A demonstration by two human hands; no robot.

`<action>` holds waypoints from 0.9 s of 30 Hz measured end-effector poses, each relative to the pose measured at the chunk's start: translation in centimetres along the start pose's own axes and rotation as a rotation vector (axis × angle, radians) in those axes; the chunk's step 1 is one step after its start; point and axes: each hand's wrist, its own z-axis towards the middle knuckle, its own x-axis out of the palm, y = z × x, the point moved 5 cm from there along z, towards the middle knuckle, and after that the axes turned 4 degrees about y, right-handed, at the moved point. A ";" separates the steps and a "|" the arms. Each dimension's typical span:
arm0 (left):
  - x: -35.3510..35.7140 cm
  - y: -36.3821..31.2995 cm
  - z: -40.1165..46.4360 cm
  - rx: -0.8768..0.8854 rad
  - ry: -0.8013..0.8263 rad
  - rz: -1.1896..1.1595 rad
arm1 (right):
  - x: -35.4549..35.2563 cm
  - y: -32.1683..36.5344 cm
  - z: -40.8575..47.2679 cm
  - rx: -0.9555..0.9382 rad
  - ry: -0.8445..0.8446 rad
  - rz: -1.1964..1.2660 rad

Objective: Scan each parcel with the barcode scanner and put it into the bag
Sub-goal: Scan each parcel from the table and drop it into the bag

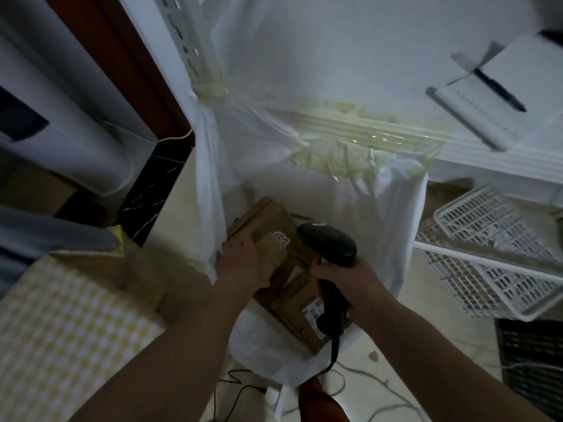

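A brown cardboard parcel [294, 295] with a white label near its lower corner lies tilted at the mouth of a large white bag [374, 220]. The bag hangs taped to a white shelf frame. My left hand [243, 263] grips the parcel's upper left end over the bag's opening. Another brown parcel [262, 217] lies deeper inside the bag. My right hand [341, 284] grips the handle of a black barcode scanner [327, 243], whose head sits just above the parcel's right side. The scanner's cable trails down toward the floor.
White plastic baskets [493, 251] stand on the floor at right. A notebook with a black pen [499, 89] lies on the white shelf at upper right. A yellow-and-white checked surface [61, 324] is at lower left. Cables run across the tiled floor.
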 end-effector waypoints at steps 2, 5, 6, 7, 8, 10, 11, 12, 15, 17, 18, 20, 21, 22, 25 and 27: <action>-0.5 -0.5 0.2 0.008 -0.019 -0.032 | 0.5 0.1 0.2 0.012 0.015 -0.023; -1.4 -0.9 -0.6 0.109 -0.019 -0.138 | 1.6 0.3 0.4 0.035 0.036 -0.047; -1.6 -0.9 -1.2 0.152 -0.004 -0.125 | 2.1 0.4 0.4 0.037 0.046 -0.067; -2.0 -0.8 -2.1 0.184 0.003 -0.118 | 2.8 0.5 0.5 0.039 0.057 -0.093; -2.3 -0.4 -2.9 0.201 0.000 -0.119 | 3.5 0.5 0.7 0.042 0.068 -0.119; -3.3 0.8 -5.0 0.195 0.000 -0.140 | 5.6 0.7 0.8 0.040 0.111 -0.182; -3.9 1.8 -6.2 0.181 -0.005 -0.154 | 7.0 0.8 0.8 0.039 0.135 -0.217; -4.1 3.2 -7.2 0.157 -0.030 -0.154 | 8.5 0.9 0.5 0.037 0.161 -0.247; -4.1 8.6 -11.2 0.030 -0.080 -0.129 | 13.9 0.8 -1.7 0.007 0.297 -0.313; -3.3 13.0 -14.2 -0.083 -0.078 -0.114 | 17.4 0.4 -3.9 -0.018 0.381 -0.355; -2.6 15.4 -16.0 -0.140 -0.084 -0.118 | 19.2 0.0 -5.2 -0.030 0.428 -0.385; -1.5 20.0 -20.1 -0.258 -0.113 -0.137 | 22.8 -1.2 -8.0 -0.054 0.525 -0.470; -0.8 22.2 -22.3 -0.316 -0.118 -0.147 | 24.7 -2.0 -9.3 -0.061 0.563 -0.517; 0.2 24.4 -24.6 -0.371 -0.118 -0.163 | 26.5 -3.1 -10.8 -0.056 0.595 -0.555; 3.9 30.5 -32.4 -0.529 -0.129 -0.249 | 32.4 -7.3 -15.7 -0.039 0.681 -0.623; 7.3 34.3 -38.4 -0.639 -0.147 -0.338 | 36.2 -10.5 -19.9 -0.061 0.744 -0.681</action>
